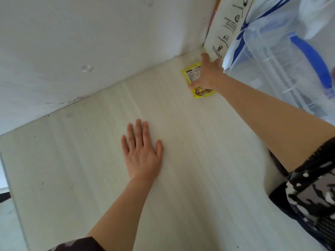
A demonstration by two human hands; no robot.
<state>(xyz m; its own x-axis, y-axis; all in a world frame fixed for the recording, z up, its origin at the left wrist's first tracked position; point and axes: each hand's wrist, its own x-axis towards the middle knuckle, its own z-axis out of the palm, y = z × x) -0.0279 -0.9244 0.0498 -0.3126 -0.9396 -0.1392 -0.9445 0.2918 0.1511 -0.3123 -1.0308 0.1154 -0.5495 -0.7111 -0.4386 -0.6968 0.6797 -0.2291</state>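
A small yellow snack packet (188, 74) lies flat on the pale wooden table (181, 178), far right, near the wall corner. My right hand (208, 73) reaches out over the packet and covers its middle. The thumb lies on the packet's left edge, and one finger stretches straight toward the white box behind it. The other fingers are hidden. My left hand (141, 153) rests flat on the middle of the table, palm down, fingers straight and slightly spread, holding nothing.
A white printed box (226, 24) stands upright in the far corner against the white wall (90, 51). A clear plastic bag or bin with blue trim (290, 60) fills the right side. The table's left edge (10, 187) is close by.
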